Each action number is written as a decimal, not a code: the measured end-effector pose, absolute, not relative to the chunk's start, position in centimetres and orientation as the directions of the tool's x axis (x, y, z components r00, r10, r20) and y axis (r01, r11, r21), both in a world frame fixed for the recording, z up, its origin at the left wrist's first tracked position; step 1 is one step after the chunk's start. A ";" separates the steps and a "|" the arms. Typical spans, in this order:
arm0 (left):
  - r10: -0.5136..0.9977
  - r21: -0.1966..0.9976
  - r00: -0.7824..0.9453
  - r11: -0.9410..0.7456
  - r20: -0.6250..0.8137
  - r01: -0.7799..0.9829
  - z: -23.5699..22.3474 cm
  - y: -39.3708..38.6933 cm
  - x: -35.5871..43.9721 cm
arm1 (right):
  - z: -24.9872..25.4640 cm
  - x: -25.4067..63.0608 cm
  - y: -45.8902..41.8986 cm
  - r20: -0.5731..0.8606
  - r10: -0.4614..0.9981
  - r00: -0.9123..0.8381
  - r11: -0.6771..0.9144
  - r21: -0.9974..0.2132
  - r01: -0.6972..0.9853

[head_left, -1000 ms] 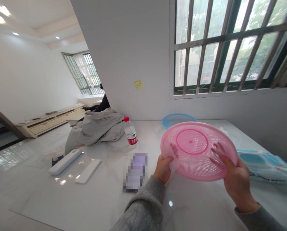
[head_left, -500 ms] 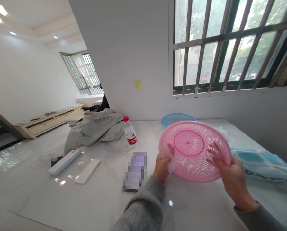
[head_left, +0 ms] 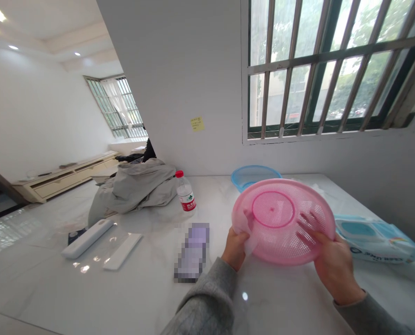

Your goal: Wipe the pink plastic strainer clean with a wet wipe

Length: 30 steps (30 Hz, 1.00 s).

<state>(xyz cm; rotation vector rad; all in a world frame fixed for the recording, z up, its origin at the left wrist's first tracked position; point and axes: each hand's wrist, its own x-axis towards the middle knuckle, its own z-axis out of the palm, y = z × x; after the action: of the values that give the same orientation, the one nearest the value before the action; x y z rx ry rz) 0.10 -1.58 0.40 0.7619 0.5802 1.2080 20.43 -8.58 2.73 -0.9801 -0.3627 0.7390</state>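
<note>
And here we have the pink basket (head_left: 282, 251), right between the two hands, in front of the person and seemingly up off the desk (head_left: 141, 298). It's tilted, its mesh round facing back this way, its broad width running from one hand across to the other. Neither side is nearer, since both are touching it! The left grip (head_left: 235, 249) is clasped on the near-left rim, a pale, see-through sheet (head_left: 251, 243) caught between fingers and plastic. Over at the right rim, the right grip (head_left: 336, 267) is closed around the edge, fingers showing through the mesh. Beyond it, against the wall, sits a blue basket (head_left: 242, 179), partly covered from here.

Now the lettering! The bottle (head_left: 185, 190), red-capped, wears a red-and-white label with a green mark; its characters are too small to call. A yellow note (head_left: 197, 124) on the wall carries several handwritten lines, none legible. On the right, the blue-and-white pack (head_left: 374, 239) shows dark letters, apparently upside down, beyond my reading. The phone (head_left: 193, 253) is just a blocky blur.
</note>
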 end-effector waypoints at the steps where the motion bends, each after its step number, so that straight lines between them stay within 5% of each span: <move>1: 0.965 0.782 0.263 0.163 0.002 -0.601 0.4 -1.7 0.2 | 2.7 20.3 -8.6 -0.049 0.708 0.704 0.356 -0.837 -0.416; 11: 0.967 0.726 0.254 0.188 -0.020 -0.661 0.4 -2.0 1.0 | 1.8 18.7 -8.0 -0.113 0.768 0.631 0.304 -0.803 -0.513; 18: 0.983 0.797 0.178 0.136 -0.036 -0.588 0.2 -1.3 0.4 | 3.5 21.4 -8.4 0.044 0.703 0.710 0.301 -0.923 -0.240; 30: 0.978 0.755 0.210 0.149 -0.016 -0.639 0.4 -1.5 0.5 | 2.1 20.1 -7.9 -0.105 0.796 0.596 0.269 -0.820 -0.505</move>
<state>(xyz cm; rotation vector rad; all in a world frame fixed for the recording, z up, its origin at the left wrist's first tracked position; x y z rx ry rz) 0.54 -1.51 0.40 0.7058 0.5916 1.2634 20.09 -7.88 2.11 -0.9445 -0.3602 0.9028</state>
